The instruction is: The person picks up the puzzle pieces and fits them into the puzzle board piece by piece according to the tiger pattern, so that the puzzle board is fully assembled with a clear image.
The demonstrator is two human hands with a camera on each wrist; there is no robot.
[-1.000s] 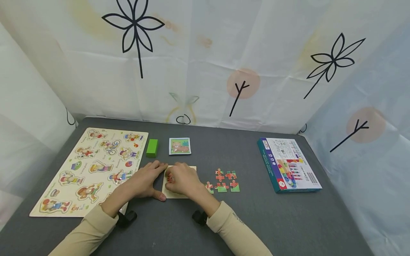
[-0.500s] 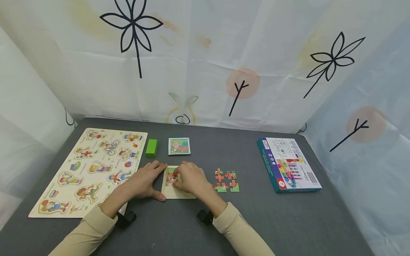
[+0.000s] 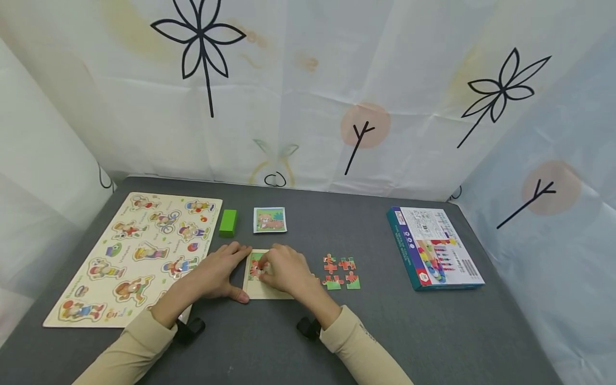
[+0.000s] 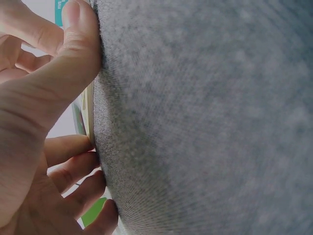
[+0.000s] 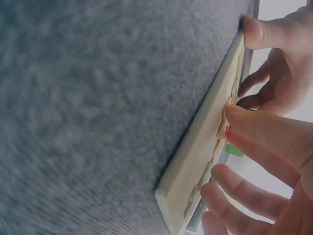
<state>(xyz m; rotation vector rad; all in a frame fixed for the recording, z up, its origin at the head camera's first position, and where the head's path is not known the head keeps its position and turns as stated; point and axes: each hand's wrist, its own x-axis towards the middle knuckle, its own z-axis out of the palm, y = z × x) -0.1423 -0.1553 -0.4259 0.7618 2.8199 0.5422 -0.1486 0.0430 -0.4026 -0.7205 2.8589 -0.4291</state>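
Observation:
In the head view a small pale wooden puzzle tray (image 3: 262,291) lies on the grey table between the hands. Red and green puzzle pieces (image 3: 255,266) fill part of its left side. My left hand (image 3: 218,274) rests at the tray's left edge, its thumb at the near corner and index finger at the far corner. My right hand (image 3: 285,271) is over the tray; in the right wrist view its thumb and index finger pinch a puzzle piece (image 5: 222,129) at the tray's surface. The right hand hides the tray's far right part. Loose puzzle pieces (image 3: 341,271) lie to the right.
A large board with cartoon figures (image 3: 135,262) lies at the left. Beyond the tray are a green block (image 3: 228,223) and a square picture card (image 3: 270,220). A flat box (image 3: 435,248) lies at the right. White curtains (image 3: 308,80) enclose the table's back and sides.
My right hand has shifted slightly right over the tray, uncovering pieces at its left side. A loose piece near the wrist is now mostly hidden. My left hand has stayed at the edge.

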